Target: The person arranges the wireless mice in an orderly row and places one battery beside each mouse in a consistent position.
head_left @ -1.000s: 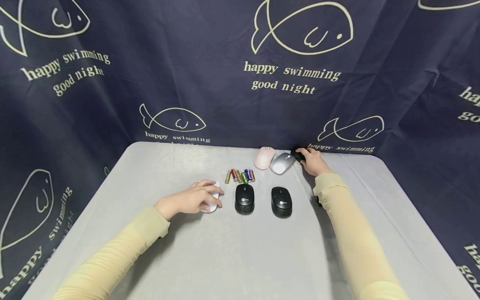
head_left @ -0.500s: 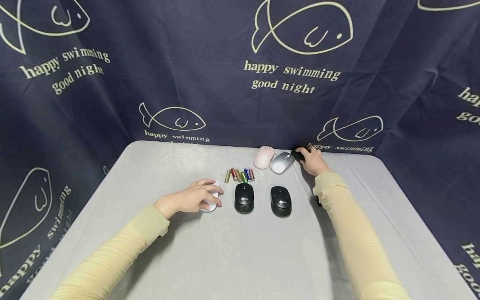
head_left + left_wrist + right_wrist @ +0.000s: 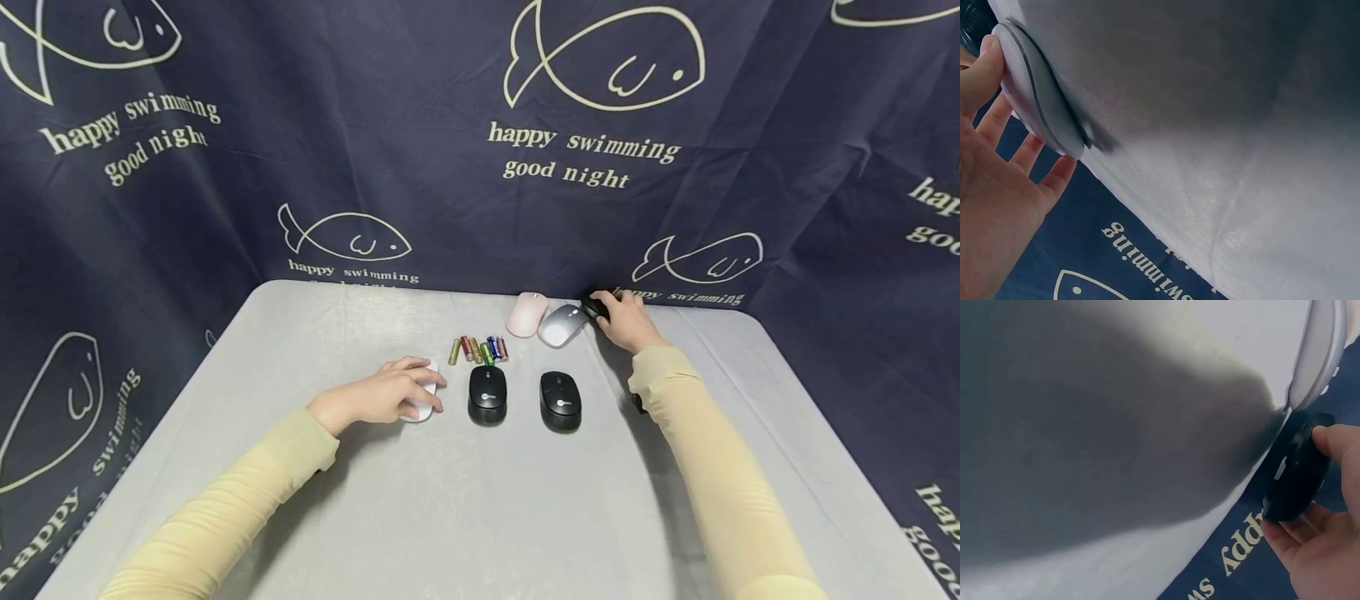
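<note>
My left hand lies over a white computer mouse on the left half of the table. In the left wrist view the thumb holds one side of the mouse and the fingertips the other. At the back right, my right hand grips a black mouse between thumb and fingers, right at the table's rear edge. The palm side of that mouse is partly covered by the hand. Just left of it a silver mouse lies at an angle, beside a pink mouse.
Two more black mice, one left and one right, sit mid-table between the hands. Several coloured batteries lie in a row behind the left one. A dark blue curtain with fish prints rises behind the grey-white table.
The right hand and its black mouse have shifted very slightly at the rear edge. My left hand keeps its place on the white mouse, and the other mice and batteries stay put.
</note>
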A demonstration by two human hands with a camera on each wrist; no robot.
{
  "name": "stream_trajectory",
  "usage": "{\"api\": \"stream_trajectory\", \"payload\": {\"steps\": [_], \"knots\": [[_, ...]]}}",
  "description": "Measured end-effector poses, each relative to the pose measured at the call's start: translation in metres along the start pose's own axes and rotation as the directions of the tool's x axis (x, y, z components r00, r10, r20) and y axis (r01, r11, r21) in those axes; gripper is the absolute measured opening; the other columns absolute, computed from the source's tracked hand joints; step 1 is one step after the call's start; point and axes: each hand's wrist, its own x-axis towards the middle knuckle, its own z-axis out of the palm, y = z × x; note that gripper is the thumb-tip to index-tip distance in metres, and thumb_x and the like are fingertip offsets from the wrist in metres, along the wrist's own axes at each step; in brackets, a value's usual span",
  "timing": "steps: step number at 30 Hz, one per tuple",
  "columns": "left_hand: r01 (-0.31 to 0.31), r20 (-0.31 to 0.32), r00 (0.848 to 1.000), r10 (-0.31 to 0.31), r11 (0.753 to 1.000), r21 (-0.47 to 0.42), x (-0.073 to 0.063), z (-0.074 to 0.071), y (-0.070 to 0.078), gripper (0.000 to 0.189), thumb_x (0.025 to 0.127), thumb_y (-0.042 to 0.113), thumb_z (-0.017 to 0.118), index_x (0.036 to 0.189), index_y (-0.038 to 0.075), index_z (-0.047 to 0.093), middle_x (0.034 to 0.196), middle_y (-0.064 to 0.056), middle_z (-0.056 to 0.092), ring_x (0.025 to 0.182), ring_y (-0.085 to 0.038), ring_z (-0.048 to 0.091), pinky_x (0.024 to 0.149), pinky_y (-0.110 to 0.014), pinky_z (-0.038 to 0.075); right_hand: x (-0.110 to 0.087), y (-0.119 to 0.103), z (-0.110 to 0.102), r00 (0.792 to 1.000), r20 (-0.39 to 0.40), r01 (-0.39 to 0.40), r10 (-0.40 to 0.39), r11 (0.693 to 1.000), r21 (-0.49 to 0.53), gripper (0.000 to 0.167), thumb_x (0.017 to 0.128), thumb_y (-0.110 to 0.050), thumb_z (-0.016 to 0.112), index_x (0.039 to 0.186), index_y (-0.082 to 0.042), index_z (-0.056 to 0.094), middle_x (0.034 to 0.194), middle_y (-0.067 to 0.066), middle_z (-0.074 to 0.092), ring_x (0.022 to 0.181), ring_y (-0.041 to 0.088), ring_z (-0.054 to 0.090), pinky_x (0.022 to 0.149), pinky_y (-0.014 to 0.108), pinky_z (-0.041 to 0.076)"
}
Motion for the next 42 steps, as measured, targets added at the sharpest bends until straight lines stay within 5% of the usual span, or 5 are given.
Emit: {"api": "stream_trajectory", "payload": {"steps": [23, 42], "knots": [[-0.015, -0.005, 1.0, 0.015, 1.0, 0.0, 0.0, -0.001, 0.001, 0.032, 0.078, 0.015, 0.07, 0.108, 0.025, 0.071, 0.134, -0.004, 0.054, 0.134, -0.041, 0.032, 0.102, -0.065, 0.029, -0.018, -0.037, -0.042, 0.989, -0.13, 0.064, -0.067, 0.998, -0.025, 0.045, 0.086, -0.016, 0.06, 0.13, -0.012, 0.049, 0.117, 0.034, 0.045, 0.104, 0.05, 0.043, 0.083, 0.061, 0.04], [0.013, 0.012, 1.0, -0.013, 1.0, -0.009, 0.0, -0.003, 0.003, 0.031, 0.079, 0.015, 0.07, 0.108, 0.026, 0.07, 0.135, -0.002, 0.053, 0.135, -0.039, 0.03, 0.103, -0.064, 0.028, -0.041, -0.089, -0.071, 0.987, -0.132, 0.096, -0.092, 0.995, 0.019, 0.046, 0.088, -0.02, 0.063, 0.132, -0.015, 0.048, 0.113, 0.031, 0.044, 0.101, 0.046, 0.042, 0.082, 0.057, 0.04]]}}
